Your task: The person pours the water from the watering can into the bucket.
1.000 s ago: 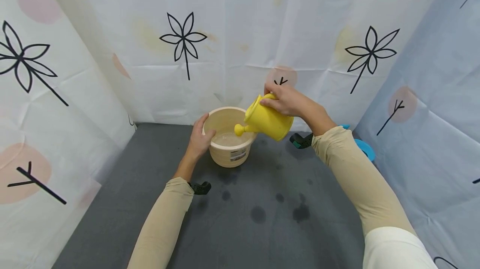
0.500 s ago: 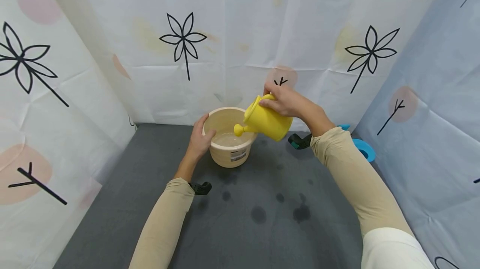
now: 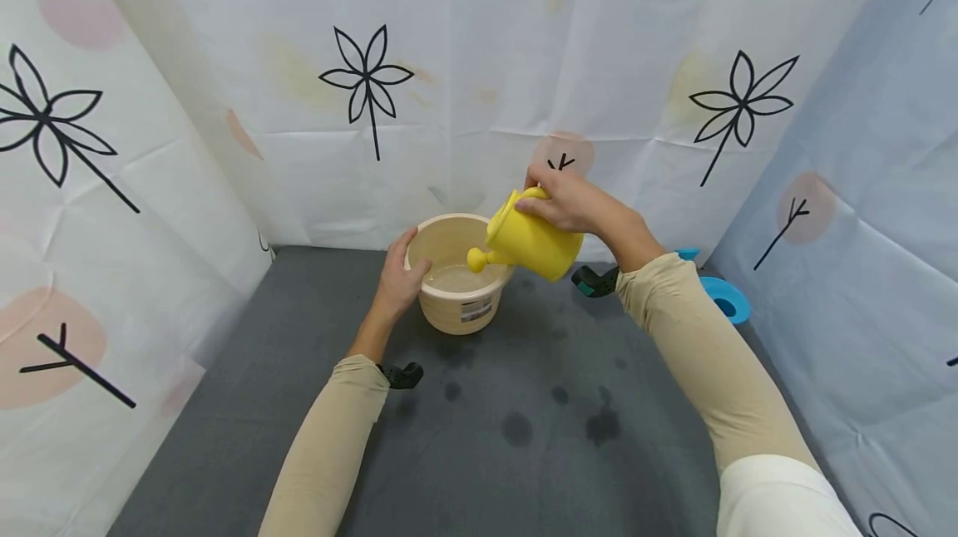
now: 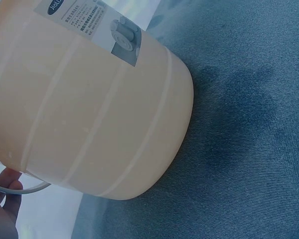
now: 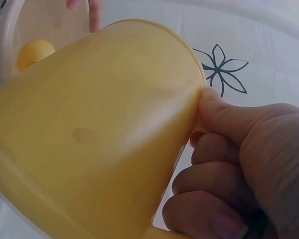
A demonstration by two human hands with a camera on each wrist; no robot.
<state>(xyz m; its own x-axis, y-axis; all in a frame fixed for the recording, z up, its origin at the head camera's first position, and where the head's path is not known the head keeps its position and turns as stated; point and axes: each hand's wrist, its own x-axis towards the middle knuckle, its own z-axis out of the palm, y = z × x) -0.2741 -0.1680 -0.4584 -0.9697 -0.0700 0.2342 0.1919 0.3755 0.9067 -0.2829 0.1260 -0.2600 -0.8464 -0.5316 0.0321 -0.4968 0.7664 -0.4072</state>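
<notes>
A cream plastic bucket (image 3: 458, 311) with a printed label (image 3: 476, 308) stands on the grey cloth-covered table. At its left rim my left hand (image 3: 399, 275) grips, thumb on the near inner side; the left wrist view shows its fingertips (image 4: 11, 191) at a thin grey curved band beside the bucket. My right hand (image 3: 563, 200) holds a yellow watering can (image 3: 537, 239) by its handle, fingers curled round it. The can is tilted left, and its round spout head (image 3: 477, 259) hangs over the bucket's mouth. A pale sheen shows on the bucket's bottom.
A blue ring-shaped object (image 3: 726, 299) and a smaller blue piece (image 3: 687, 253) lie at the right, partly behind the right sleeve. Dark wet spots (image 3: 517, 429) mark the table (image 3: 464, 470). White patterned cloth walls (image 3: 479, 63) enclose the back and sides.
The right forearm has shifted very slightly left, showing more of the blue ring-shaped object. Both grips, the can's tilt and the bucket stay about the same.
</notes>
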